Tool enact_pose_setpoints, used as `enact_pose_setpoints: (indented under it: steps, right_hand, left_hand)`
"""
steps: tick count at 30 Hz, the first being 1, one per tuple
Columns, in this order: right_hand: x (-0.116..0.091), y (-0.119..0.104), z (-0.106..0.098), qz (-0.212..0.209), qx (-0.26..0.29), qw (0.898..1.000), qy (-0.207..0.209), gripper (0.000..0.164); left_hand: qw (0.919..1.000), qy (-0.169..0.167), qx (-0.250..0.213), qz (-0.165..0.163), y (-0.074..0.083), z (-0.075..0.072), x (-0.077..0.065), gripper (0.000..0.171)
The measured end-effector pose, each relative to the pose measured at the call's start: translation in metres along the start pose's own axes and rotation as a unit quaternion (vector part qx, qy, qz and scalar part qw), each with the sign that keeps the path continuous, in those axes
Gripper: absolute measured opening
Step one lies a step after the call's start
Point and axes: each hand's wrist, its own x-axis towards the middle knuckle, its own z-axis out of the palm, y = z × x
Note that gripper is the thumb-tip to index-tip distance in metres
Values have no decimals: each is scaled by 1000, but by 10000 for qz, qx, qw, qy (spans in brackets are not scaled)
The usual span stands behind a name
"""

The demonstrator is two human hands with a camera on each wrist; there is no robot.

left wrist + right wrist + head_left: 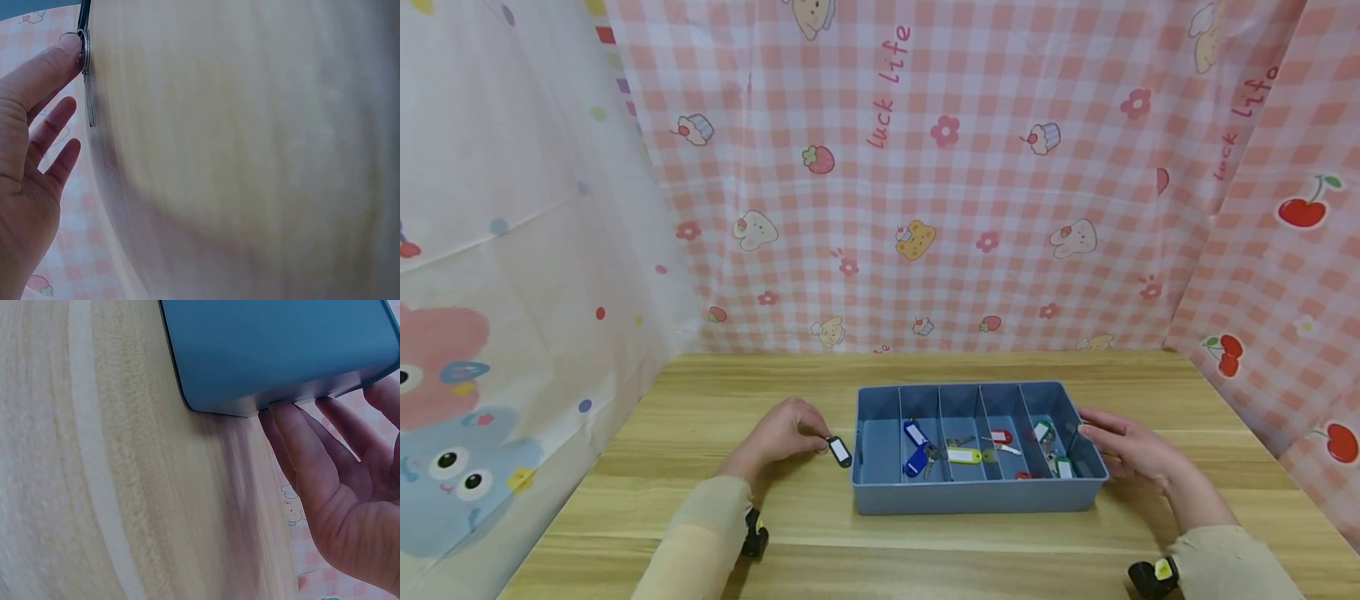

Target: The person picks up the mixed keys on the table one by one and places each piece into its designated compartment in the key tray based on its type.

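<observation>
My left hand [788, 433] pinches the ring of a key with a black tag [839, 451] between thumb and forefinger, just left of the box. In the left wrist view the key [90, 100] hangs from that ring, edge-on. A blue-grey divided box [973, 498] stands on the table. Its compartments, from the second on the left, hold keys with blue tags [916, 461], a yellow tag [964, 455], red tags [1002, 436] and green tags [1063, 467]. My right hand [1131, 446] touches the box's right end with fairly straight fingertips.
The wooden table [955, 554] runs back to a pink checked cloth [985, 183]. White cloth [542, 208] hangs at the left and more checked cloth [1292, 308] at the right. Thin dividers and side walls rise between the box's compartments.
</observation>
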Motion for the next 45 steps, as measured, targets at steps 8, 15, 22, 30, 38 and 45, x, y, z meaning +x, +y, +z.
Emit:
enact_pose_setpoints:
  steps: [8, 15, 22, 30, 38, 45]
  right_hand:
    - [0, 0, 1, -5, 23, 10000, 31, 69]
    - [-1, 0, 1, -44, -15, 10000, 42, 70]
    - [-2, 1, 1, -44, -30, 10000, 71, 71]
    - [-1, 2, 0, -74, 33, 10000, 43, 69]
    - [0, 2, -1, -55, 150, 9999, -52, 69]
    - [1, 3, -2, -73, 200, 9997, -76, 70]
  left_hand:
    - [9998, 115, -158, 88, -2, 1, 1, 7]
    - [9981, 218, -502, -299, 1, 1, 0, 11]
    - [9957, 505, -354, -696, 7, -5, -1, 9]
    - [9904, 818, -217, -1089, 17, -11, 0, 4]
    - [9878, 1077, -130, -1113, 22, -16, 2, 4]
    - [9835, 1360, -156, -1185, 28, -23, 5, 6]
